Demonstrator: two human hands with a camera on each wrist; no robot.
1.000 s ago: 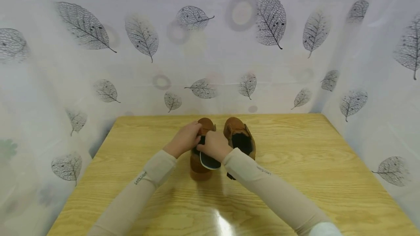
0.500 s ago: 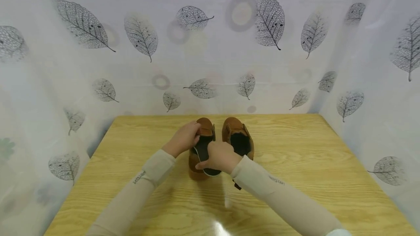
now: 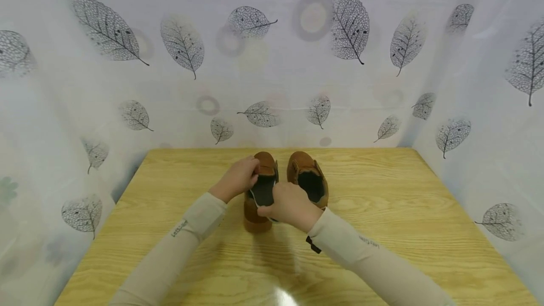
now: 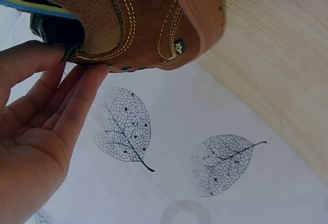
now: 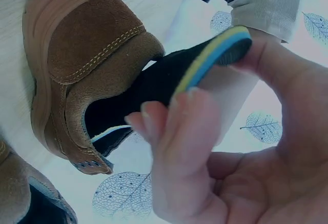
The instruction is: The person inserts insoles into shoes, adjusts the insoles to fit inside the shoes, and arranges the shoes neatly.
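A brown suede shoe (image 3: 257,222) stands on the table, toe pointing away from me. My left hand (image 3: 237,179) pinches the upper at the front of its opening, between thumb and fingers in the left wrist view. My right hand (image 3: 294,206) grips a black insole (image 3: 262,191) by its heel end. Yellow and blue layers show along the insole edge (image 5: 205,57) in the right wrist view. Its front part lies inside the shoe and is hidden; the heel end tilts up out of the opening. The matching brown shoe (image 3: 302,160) stands just to the right.
The light wooden table (image 3: 382,192) extends around both shoes. A white curtain (image 3: 272,70) printed with leaves hangs behind it and along both sides. A small black device (image 3: 313,244) sits by the right wrist.
My right hand has moved toward me and slightly right with the insole's heel end. More of the insole's black top shows in the shoe opening. The left hand keeps its place on the shoe.
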